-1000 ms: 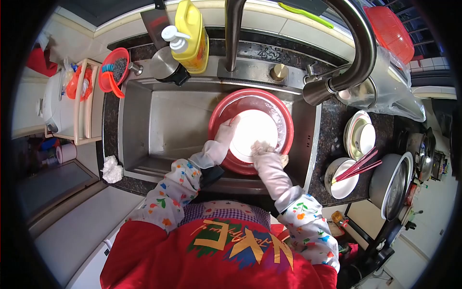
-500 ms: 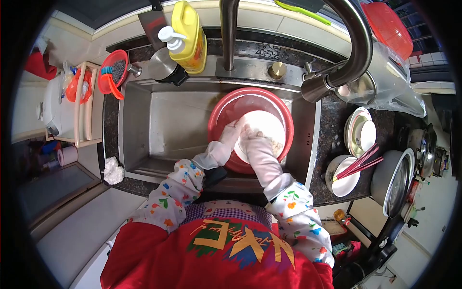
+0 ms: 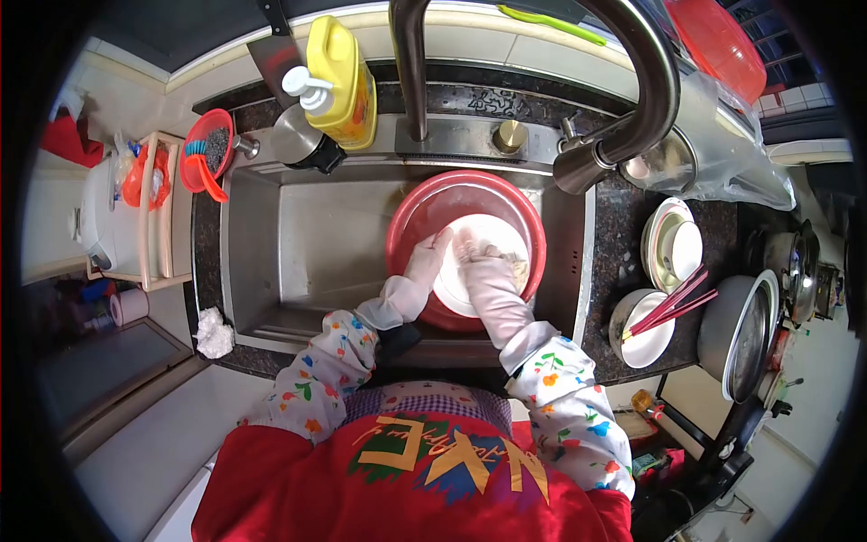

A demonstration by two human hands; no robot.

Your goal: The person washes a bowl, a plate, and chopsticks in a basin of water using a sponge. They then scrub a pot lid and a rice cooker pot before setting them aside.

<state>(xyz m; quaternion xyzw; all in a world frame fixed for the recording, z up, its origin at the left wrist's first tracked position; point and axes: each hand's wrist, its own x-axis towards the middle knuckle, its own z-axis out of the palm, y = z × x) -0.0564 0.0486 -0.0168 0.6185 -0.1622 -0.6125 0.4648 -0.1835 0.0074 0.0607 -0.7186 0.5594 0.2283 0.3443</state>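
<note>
Fingers of the left hand (image 3: 421,264) are closed on the rim of a round white dish (image 3: 498,231), apparently to steady it under the right hand (image 3: 490,278), whose fingers are curled, any grip hidden. The dish is held inside a red plastic basin (image 3: 396,225), near the steel sink's (image 3: 336,223) right wall.

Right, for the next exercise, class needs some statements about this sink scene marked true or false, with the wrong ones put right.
1. The red basin is inside the sink. True.
2. The yellow bottle lies on its side in the sink. False: the yellow bottle stands upright behind the sink.
3. The left hand and right hand are both at the white dish. True.
4. The red chopsticks are in the basin. False: the chopsticks rest across a white bowl to the right of the sink.
</note>
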